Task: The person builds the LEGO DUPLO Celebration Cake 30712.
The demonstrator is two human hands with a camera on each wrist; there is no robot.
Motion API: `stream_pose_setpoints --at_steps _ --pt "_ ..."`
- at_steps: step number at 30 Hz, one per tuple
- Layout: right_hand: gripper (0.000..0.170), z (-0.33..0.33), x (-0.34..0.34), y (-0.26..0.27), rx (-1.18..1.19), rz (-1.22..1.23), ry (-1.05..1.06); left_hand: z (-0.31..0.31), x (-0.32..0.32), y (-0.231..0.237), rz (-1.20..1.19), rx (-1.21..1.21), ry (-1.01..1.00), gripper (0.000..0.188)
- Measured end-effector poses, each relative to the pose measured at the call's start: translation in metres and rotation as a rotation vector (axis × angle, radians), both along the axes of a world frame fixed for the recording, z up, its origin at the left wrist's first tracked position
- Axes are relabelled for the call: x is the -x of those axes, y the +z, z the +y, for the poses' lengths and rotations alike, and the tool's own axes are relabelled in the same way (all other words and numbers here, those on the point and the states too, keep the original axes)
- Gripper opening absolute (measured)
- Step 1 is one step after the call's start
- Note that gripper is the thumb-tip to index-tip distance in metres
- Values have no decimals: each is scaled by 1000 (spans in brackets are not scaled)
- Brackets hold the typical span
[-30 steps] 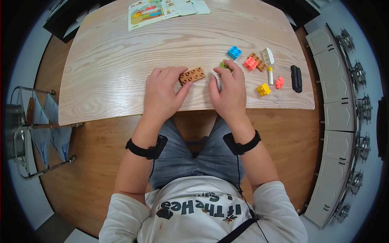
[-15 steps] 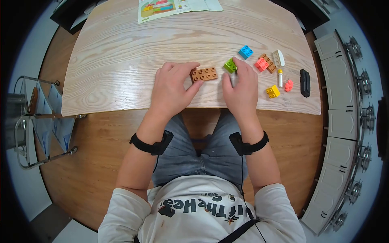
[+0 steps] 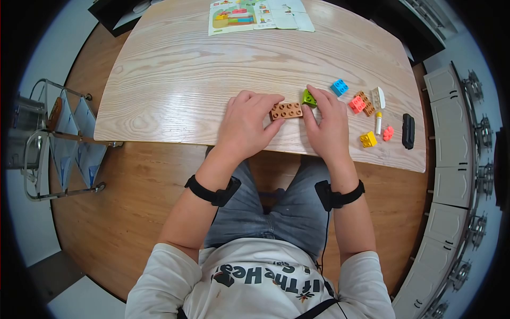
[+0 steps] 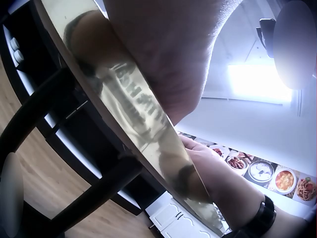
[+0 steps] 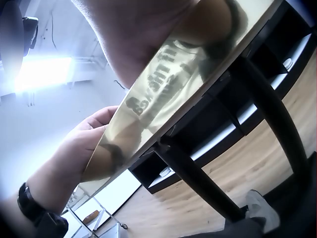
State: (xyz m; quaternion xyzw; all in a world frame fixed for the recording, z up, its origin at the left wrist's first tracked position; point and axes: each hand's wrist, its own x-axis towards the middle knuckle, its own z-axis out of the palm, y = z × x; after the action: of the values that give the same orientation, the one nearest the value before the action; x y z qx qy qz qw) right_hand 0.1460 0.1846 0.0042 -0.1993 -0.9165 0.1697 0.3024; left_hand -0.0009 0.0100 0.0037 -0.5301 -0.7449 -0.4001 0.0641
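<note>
Gripping the left end of a brown rectangular plastic brick (image 3: 287, 110), the left hand (image 3: 245, 123) faces the right hand (image 3: 328, 127), which pinches a green plastic brick (image 3: 308, 99). Both bricks lie between the hands on a light wood-grain table (image 3: 175, 87).

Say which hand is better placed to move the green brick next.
Right, I'd judge: the right hand is already at the green brick, while the left hand is farther away, at the brown brick between the hands.
</note>
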Motion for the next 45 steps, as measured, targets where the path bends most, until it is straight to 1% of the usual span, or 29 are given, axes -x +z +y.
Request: stream_pose_setpoints --at_steps 3,6,9,12,16,17,20,23,26,29,32,35,41,45 --pt "38 0 2 0 117 2 -61 1 1 0 7 -1 3 44" --pt "32 0 3 -2 230 87 -86 1 2 1 34 -6 7 46" --pt "33 -1 2 2 189 364 57 4 1 2 40 1 56 49" --pt "33 -14 5 6 272 342 206 5 -1 -1 22 7 76 51" --pt "40 -27 17 7 389 298 280 5 4 -2 9 4 48 55" --pt "44 -27 17 9 516 200 319 5 4 -2 4 10 50 55" --pt "46 -22 20 6 244 160 408 6 5 2 -12 13 52 58" --pt "49 -18 18 -1 253 246 428 6 2 1 -37 15 47 59" --pt "49 -24 16 2 361 245 326 6 3 -1 -24 22 54 59" --pt "48 -25 17 -1 375 206 319 5 2 2 -27 30 51 58" --pt "45 -21 18 3 212 165 388 6 3 4 -25 27 40 57" --pt "41 -19 18 1 151 173 399 5 2 1 -9 28 37 56" --pt "31 -20 18 3 182 157 398 3 2 0 -19 27 38 54" --pt "22 -20 21 4 214 199 375 4 5 -1 -20 26 27 50"
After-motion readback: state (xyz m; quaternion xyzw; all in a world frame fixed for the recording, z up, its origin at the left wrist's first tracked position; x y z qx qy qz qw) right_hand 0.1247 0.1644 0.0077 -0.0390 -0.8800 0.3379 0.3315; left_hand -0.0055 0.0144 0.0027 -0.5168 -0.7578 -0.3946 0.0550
